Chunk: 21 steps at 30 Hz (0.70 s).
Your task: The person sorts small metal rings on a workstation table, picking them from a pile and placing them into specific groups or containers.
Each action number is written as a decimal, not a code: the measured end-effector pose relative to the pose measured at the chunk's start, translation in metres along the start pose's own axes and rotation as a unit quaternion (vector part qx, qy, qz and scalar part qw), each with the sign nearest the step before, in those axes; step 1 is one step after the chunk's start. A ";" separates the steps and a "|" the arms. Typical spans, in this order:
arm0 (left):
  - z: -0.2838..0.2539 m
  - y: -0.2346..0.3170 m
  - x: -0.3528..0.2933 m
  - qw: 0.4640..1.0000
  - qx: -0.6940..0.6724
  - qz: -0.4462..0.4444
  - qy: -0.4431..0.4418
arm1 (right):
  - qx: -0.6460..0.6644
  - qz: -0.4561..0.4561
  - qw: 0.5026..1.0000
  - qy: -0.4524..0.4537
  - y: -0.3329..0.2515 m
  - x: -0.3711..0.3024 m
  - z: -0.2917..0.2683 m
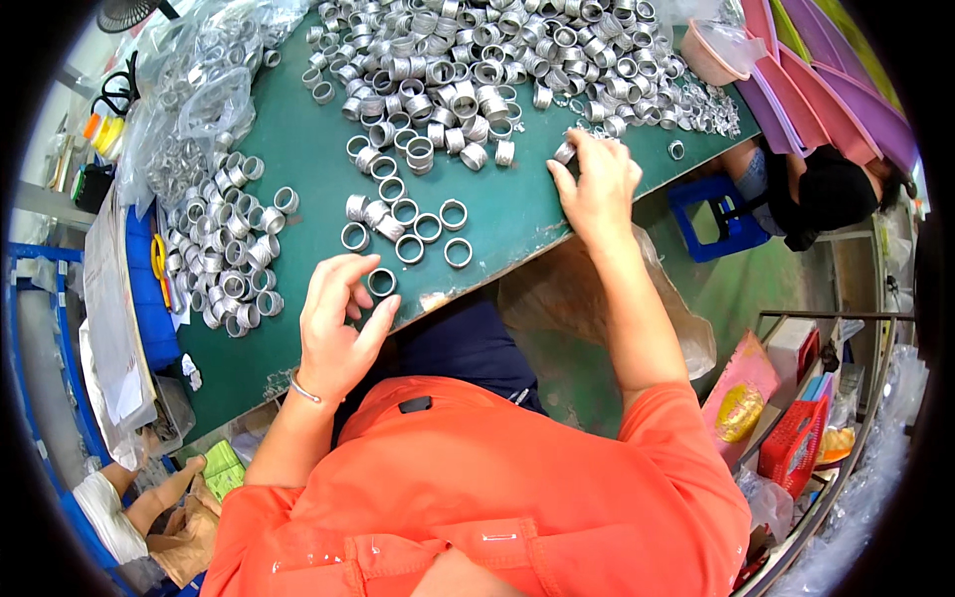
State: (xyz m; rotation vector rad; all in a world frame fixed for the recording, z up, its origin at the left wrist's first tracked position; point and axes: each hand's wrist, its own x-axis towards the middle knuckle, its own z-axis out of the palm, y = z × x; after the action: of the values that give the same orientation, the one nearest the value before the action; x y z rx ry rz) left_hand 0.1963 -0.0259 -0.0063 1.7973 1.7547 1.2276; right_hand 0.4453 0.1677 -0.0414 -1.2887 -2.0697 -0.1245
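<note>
My left hand (338, 318) is at the near edge of the green table, thumb and fingers spread. A grey metal ring (381, 282) lies between its thumb tip and fingertips; I cannot tell whether they touch it. Farther right, my right hand (602, 189) is closed, with another metal ring (564, 152) between thumb and index finger. Its other fingers are curled over small pieces at the pile's edge. Several rings (428, 228) lie flat, face up, in a loose group between my hands. Beyond them spreads a big heap of similar threaded rings (468, 60).
A second pile of rings (234, 239) lies at the left, below a clear plastic bag (194, 90). A pink bowl (711, 55) and coloured bins (796, 90) stand far right. Near a blue stool (711, 219) is another person (826, 189). Yellow-handled scissors (159, 264) lie left.
</note>
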 end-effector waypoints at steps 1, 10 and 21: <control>-0.001 0.001 -0.001 1.000 -0.004 -0.003 0.003 | 0.006 -0.010 1.000 -0.007 0.003 -0.001 0.004; 0.000 -0.015 -0.005 0.999 -0.010 -0.027 0.037 | 0.087 0.040 0.980 0.175 0.030 -0.083 -0.058; 0.006 -0.008 0.005 0.999 -0.029 -0.001 0.022 | 0.053 0.094 0.840 -0.532 0.034 -0.208 -0.055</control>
State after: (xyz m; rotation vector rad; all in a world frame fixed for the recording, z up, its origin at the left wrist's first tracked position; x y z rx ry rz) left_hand 0.1951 -0.0180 -0.0145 1.7482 1.7264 1.3128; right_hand 0.5571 0.0043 -0.1318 -1.6797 -2.7212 1.0058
